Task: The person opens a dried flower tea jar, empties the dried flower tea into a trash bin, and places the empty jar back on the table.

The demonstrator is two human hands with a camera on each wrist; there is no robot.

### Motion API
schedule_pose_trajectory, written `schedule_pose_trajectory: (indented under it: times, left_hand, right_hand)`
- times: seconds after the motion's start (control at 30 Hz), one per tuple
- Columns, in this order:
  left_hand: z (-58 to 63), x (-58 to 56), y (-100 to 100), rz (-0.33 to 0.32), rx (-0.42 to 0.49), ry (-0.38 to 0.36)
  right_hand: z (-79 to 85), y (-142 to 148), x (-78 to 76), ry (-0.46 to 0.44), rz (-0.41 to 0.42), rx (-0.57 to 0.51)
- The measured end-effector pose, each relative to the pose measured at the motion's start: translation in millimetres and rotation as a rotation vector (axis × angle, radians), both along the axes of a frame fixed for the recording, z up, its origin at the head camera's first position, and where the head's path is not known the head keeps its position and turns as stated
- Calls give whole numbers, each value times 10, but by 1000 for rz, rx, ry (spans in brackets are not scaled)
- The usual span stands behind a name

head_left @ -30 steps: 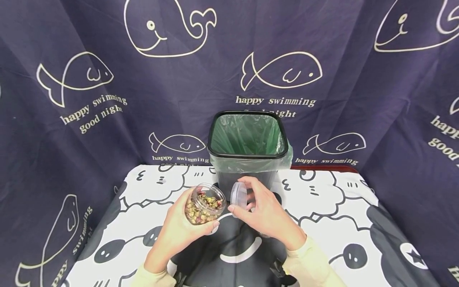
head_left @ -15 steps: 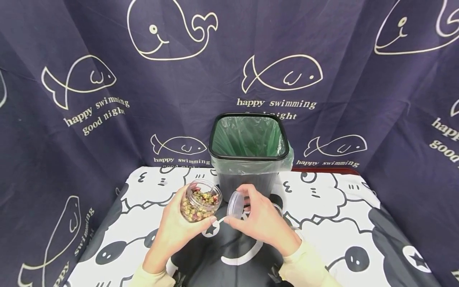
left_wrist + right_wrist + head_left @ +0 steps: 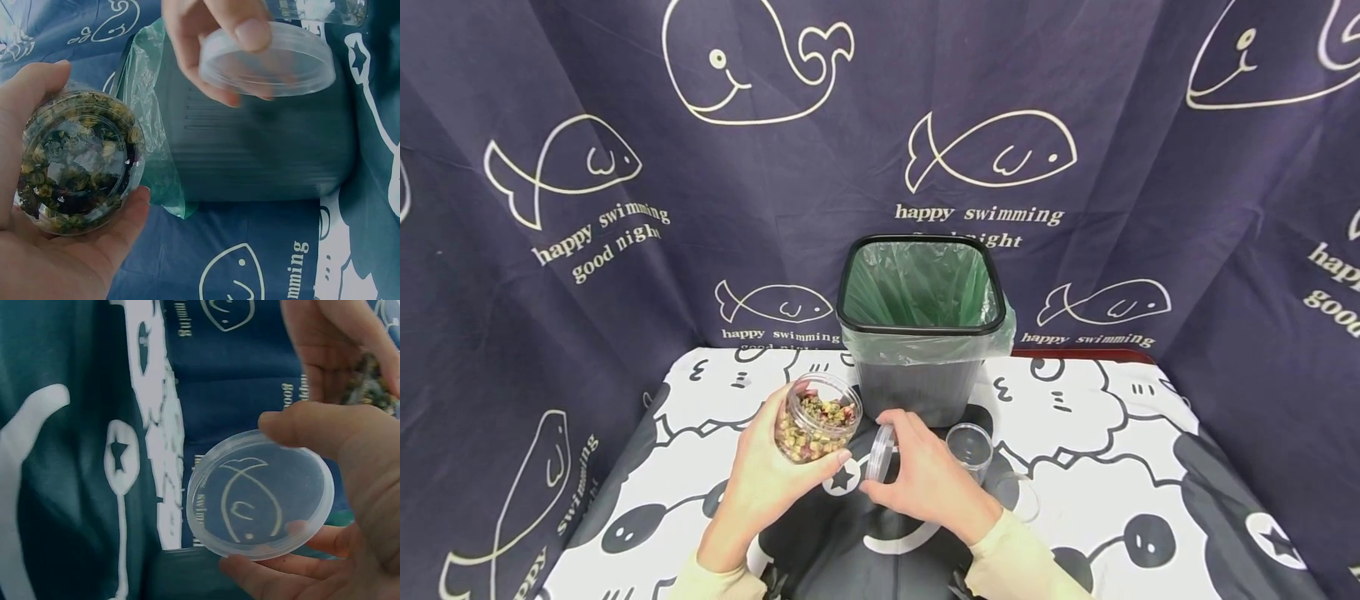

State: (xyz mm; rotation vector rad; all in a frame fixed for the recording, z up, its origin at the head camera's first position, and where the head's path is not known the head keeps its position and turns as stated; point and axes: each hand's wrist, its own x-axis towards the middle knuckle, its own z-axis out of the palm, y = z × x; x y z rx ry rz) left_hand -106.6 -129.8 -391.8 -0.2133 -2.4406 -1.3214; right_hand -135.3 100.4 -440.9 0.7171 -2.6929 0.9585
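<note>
My left hand (image 3: 763,475) grips a clear plastic jar (image 3: 814,442) of dried flower buds, yellowish with some dark red. The jar is uncapped and tilts a little to the right. Its base (image 3: 81,156) faces the left wrist camera, fingers curled round the wall. With thumb and fingertips, my right hand (image 3: 928,483) pinches a translucent round lid (image 3: 880,454) by its rim, held on edge apart from the jar. The right wrist view shows that lid (image 3: 259,494) nearly face-on. Beyond the right hand stands another clear jar (image 3: 972,446), partly hidden by it.
A dark bin (image 3: 917,392) with a green liner bag (image 3: 917,283) stands just behind the hands. A thin clear round piece (image 3: 1021,497) lies right of the second jar. The cartoon-print cloth (image 3: 1075,417) covers the table, and a navy curtain (image 3: 775,208) surrounds it.
My right hand has moved down and slightly left with the lid, uncovering the second jar. The left hand and its jar shifted slightly left and up at first, then stayed nearly still.
</note>
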Motion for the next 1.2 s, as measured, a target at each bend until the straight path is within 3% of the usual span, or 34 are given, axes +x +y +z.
schedule_pose_trajectory:
  times: [0.3,0.73,0.97,1.2]
  left_hand:
    - [-13,6,30,-6,-2,0]
    - [-31,0,48,-11,4,-24]
    - [-50,3,50,5,-14,-12]
    - [-43,4,60,9,-6,-14]
  right_hand:
    - [-238,-89,-76,-123,-18,40]
    - [-473,-116,-89,-133,-143,12]
    - [-557,-101,-53,-134,-135,-24]
    - [-599,-93,-13,-128,-111,5]
